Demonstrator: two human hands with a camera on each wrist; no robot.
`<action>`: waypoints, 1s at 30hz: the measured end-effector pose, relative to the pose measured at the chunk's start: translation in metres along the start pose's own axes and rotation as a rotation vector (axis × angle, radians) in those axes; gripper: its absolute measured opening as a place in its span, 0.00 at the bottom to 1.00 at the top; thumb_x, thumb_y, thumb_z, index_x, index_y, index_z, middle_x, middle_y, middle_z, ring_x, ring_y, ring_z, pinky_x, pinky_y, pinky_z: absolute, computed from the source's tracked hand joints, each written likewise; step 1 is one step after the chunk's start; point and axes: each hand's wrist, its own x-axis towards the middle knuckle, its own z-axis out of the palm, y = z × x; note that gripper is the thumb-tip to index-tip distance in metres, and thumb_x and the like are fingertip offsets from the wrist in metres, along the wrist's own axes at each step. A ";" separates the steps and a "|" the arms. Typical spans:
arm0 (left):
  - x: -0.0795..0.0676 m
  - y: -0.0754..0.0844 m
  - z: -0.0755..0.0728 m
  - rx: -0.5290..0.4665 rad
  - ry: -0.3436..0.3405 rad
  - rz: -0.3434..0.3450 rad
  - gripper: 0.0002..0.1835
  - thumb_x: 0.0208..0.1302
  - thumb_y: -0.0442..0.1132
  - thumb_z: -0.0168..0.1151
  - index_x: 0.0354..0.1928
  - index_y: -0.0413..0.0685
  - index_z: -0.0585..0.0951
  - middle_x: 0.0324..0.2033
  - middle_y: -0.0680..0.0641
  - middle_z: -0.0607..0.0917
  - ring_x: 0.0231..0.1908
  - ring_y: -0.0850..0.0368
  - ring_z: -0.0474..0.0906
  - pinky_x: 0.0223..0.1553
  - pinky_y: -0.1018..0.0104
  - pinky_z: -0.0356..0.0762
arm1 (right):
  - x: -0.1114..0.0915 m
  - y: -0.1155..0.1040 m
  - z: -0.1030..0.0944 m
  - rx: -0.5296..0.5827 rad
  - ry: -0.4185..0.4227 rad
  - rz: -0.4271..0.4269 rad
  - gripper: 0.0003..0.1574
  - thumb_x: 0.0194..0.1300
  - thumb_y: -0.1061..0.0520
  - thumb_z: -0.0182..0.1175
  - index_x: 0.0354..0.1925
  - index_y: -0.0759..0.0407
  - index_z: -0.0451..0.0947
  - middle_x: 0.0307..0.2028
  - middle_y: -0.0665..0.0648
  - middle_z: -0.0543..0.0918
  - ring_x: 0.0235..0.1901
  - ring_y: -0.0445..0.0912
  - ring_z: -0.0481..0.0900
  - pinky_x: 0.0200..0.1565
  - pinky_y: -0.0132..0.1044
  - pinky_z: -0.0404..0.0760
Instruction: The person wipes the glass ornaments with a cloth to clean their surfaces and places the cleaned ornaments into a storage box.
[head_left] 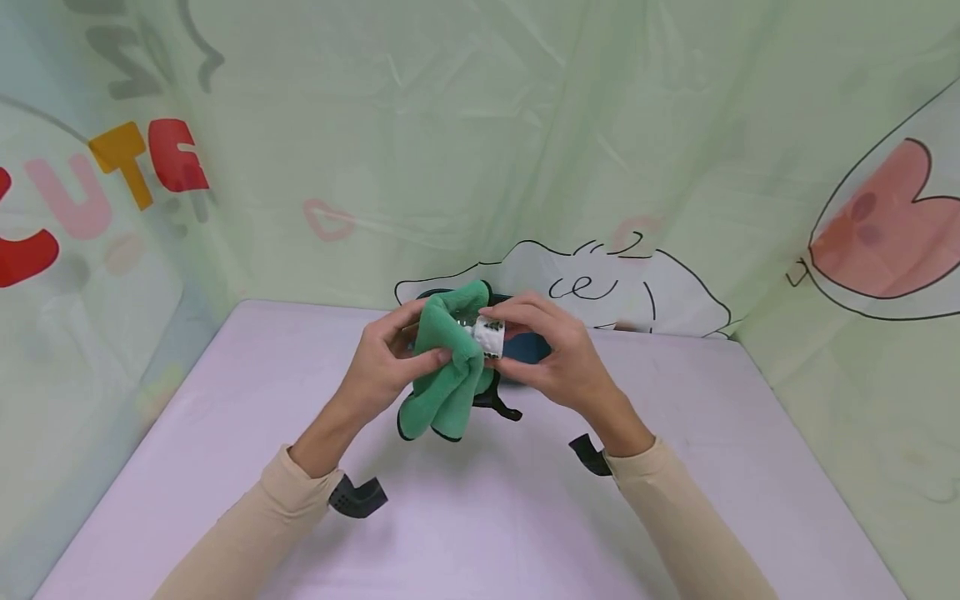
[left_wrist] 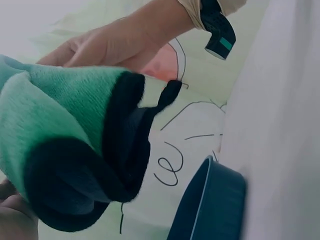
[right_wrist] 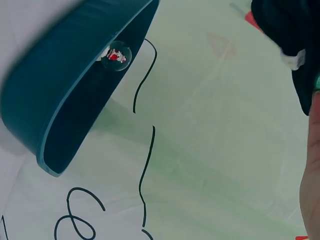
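My left hand (head_left: 382,362) grips a folded green cloth (head_left: 442,333) with black edging, thumb on its near side. My right hand (head_left: 551,346) pinches the white, dark-patterned base of a small snow globe (head_left: 490,337) between thumb and fingers. Its clear globe end is partly wrapped by the cloth. Both hands are raised close together over the far part of the table. In the left wrist view the cloth (left_wrist: 55,105) hangs in folds, hiding the held globe; a black loop sticks out from its edge.
Behind the hands stands a dark blue bin (head_left: 528,348), largely hidden by them. In the right wrist view another small snow globe (right_wrist: 116,56) with a red and white figure shows inside the bin (right_wrist: 30,100). A printed curtain (head_left: 480,150) encloses the pale table (head_left: 187,467).
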 end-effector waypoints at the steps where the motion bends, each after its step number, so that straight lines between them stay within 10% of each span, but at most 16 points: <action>1: 0.000 -0.001 0.000 0.005 -0.005 0.011 0.30 0.61 0.28 0.70 0.67 0.40 0.75 0.55 0.41 0.82 0.51 0.51 0.81 0.52 0.61 0.84 | 0.000 0.000 -0.001 -0.004 -0.001 -0.001 0.35 0.49 0.72 0.76 0.56 0.64 0.81 0.47 0.58 0.82 0.42 0.46 0.81 0.45 0.33 0.85; 18: 0.001 -0.001 0.001 0.040 -0.111 0.207 0.32 0.57 0.24 0.72 0.66 0.35 0.75 0.61 0.39 0.79 0.56 0.50 0.77 0.53 0.57 0.84 | 0.002 -0.006 -0.004 0.016 -0.042 0.177 0.23 0.54 0.65 0.73 0.50 0.60 0.84 0.31 0.49 0.85 0.27 0.40 0.81 0.32 0.33 0.85; 30: 0.002 -0.003 0.002 0.241 -0.098 0.368 0.33 0.53 0.22 0.74 0.63 0.36 0.78 0.60 0.39 0.79 0.59 0.47 0.78 0.55 0.61 0.83 | 0.003 -0.010 -0.005 0.076 -0.065 0.348 0.10 0.62 0.63 0.69 0.44 0.59 0.85 0.23 0.49 0.85 0.20 0.42 0.81 0.25 0.35 0.83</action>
